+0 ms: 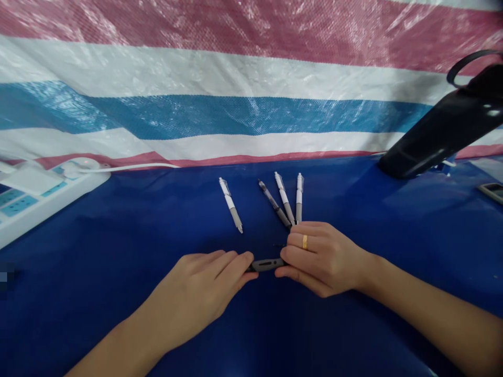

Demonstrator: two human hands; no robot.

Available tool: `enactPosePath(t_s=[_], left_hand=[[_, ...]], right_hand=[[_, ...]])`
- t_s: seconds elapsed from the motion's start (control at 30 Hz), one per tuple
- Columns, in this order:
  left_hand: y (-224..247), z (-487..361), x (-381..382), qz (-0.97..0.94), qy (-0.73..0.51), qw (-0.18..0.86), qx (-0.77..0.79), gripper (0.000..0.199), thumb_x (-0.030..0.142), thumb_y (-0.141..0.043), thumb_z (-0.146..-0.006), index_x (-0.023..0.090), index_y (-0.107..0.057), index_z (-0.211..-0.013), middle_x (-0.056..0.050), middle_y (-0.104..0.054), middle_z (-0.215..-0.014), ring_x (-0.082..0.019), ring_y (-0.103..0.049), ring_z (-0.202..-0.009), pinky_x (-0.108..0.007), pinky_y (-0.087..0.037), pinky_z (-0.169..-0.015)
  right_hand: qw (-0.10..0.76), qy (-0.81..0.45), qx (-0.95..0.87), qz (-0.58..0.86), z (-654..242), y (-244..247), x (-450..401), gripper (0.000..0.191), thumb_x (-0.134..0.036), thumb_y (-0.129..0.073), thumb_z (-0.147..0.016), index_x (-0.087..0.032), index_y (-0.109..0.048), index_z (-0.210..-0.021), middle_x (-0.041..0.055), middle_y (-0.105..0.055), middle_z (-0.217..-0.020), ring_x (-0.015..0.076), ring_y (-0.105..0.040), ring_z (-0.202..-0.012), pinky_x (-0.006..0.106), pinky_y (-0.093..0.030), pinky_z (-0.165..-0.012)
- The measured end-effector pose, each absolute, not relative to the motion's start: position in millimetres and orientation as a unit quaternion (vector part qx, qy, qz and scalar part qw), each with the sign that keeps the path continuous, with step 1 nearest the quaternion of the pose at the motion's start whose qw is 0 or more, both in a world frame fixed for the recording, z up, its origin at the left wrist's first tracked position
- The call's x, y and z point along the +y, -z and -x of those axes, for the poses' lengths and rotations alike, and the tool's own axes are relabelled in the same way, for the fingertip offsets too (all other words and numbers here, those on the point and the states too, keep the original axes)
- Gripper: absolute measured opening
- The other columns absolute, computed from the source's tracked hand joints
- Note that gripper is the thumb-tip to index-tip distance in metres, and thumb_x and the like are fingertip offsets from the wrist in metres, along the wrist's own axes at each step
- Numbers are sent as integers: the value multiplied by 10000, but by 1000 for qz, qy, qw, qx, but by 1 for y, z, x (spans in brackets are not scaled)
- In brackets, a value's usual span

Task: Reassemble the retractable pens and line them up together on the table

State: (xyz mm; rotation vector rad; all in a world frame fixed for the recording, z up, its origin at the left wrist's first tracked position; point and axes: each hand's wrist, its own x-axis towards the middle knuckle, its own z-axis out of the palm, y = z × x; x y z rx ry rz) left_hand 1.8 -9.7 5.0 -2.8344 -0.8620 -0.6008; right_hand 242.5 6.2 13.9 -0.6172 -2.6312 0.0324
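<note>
While my right hand (322, 256), a plain gold ring (305, 242) on one finger, clamps the right end of a slim grey-and-black pen (267, 265) between thumb and curled fingers, my left hand (194, 293) closes its fingertips over the pen's other end, the two hands a short gap apart with only the mid-barrel showing between them. The pen lies crosswise in front of me, its long axis running left to right, and sits level with both hands, each holding one end; which end carries the tip I cannot tell. Beneath it spreads a glossy dark-blue plastic sheet (118, 251). Just ahead of my right knuckles, two white-and-grey retractable pens (285, 199) and a smoky dark pen (274, 204) fan out with their lower ends close to that hand, while a third white-and-grey pen (231, 205) lies farther left, ahead of the gap between my hands. Farther out, a white power strip (51, 196) sits at the far left, a thin white cable (129, 167) trailing along the sheet's back edge. A black moulded object with a looped strap (444, 131) juts in from the right, above a flat dark rectangular object (491, 191), and a red, white and blue striped woven tarpaulin (251, 115) hangs behind everything.
</note>
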Motion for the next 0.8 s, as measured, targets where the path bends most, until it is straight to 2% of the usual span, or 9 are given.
enactPosePath(t_s=[0.2,0.5,0.8], left_hand=[[-7,-2,-13,934,201,81,-285,128,242,-471,-893,169,-543,-971,39,-571,-643,-102,-566,-554,-235,-439,-503],[-11,-4,-7,896,172,152,-380,227,345,-474,-884,167,-590,-961,-26,-607,-723,-159,-556,-648,-294,-442,-575],[-6,-2,-5,896,147,151,-391,235,340,-460,-894,157,-588,-969,-37,-605,-761,-174,-556,-690,-307,-438,-618]], right_hand=[[208,-53,-952,220,-243,-14,5,368,-325,-310,-955,-160,-462,-664,-9,-417,-592,109,-374,-547,257,-314,-546],[254,0,-934,250,-243,-11,6,316,-319,-418,-920,-150,-529,-677,-9,-434,-580,106,-379,-535,258,-321,-526],[264,-7,-930,254,-245,-8,7,281,-307,-467,-899,-145,-558,-688,-11,-446,-583,105,-380,-538,254,-332,-531]])
